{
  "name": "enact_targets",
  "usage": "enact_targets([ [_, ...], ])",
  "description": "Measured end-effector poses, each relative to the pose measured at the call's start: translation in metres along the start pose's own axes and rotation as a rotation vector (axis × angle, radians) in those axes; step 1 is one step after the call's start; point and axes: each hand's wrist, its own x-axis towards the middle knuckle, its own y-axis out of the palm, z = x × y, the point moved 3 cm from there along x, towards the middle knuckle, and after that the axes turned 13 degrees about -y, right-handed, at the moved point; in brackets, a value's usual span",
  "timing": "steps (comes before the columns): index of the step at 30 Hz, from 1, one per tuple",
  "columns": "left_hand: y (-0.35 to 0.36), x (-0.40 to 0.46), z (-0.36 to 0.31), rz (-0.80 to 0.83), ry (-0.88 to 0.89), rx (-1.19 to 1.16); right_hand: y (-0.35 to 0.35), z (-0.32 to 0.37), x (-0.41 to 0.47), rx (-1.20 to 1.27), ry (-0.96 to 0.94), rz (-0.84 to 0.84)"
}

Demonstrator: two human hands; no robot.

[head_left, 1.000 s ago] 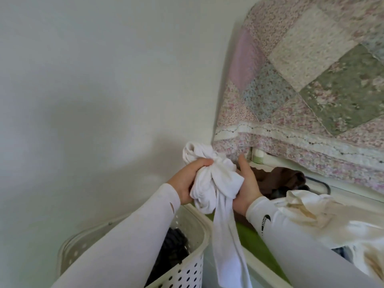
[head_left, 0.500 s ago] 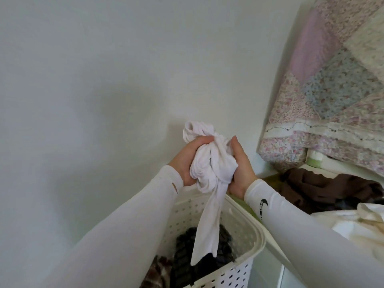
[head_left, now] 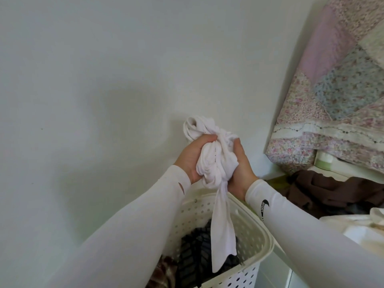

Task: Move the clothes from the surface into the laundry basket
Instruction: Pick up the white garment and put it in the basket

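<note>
A bunched white garment (head_left: 212,159) is gripped between my left hand (head_left: 192,156) and my right hand (head_left: 241,173), held above the white perforated laundry basket (head_left: 259,235). A long strip of the garment hangs down into the basket's opening. Inside the basket lie a dark patterned cloth (head_left: 195,252) and a brown plaid cloth (head_left: 164,273). On the surface to the right lie a brown garment (head_left: 324,190) and a cream garment (head_left: 365,229).
A plain white wall fills the left and back. A floral patchwork quilt (head_left: 340,100) hangs at the upper right over the surface. A white and green container (head_left: 324,161) stands under the quilt's edge.
Both hands carried the bunched white garment leftward from beside the surface to above the basket. Its hanging strip now dangles inside the basket.
</note>
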Motion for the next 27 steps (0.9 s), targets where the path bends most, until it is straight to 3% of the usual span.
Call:
enact_targets([
  [7,-0.028,0.005,-0.019,-0.141,0.159,0.106,-0.035,-0.035,-0.014,-0.515,0.258,0.037],
  [9,-0.037,0.004,-0.021,-0.185,0.200,0.149,-0.039,-0.047,-0.025,-0.562,0.349,0.057],
  [11,-0.043,0.004,-0.020,-0.205,0.220,0.159,-0.037,-0.063,-0.037,-0.420,0.516,0.073],
  [14,-0.051,0.002,-0.014,-0.184,0.189,0.130,-0.024,-0.094,-0.048,-0.019,0.710,0.064],
  [19,-0.074,-0.005,-0.008,-0.200,0.101,0.150,-0.004,-0.136,-0.041,0.412,0.673,-0.065],
  [23,-0.102,-0.017,0.001,-0.283,-0.072,0.347,0.000,-0.137,-0.025,0.462,0.501,-0.073],
  [27,-0.140,-0.025,0.019,-0.473,-0.165,0.869,0.002,-0.144,-0.022,0.321,0.478,-0.061],
])
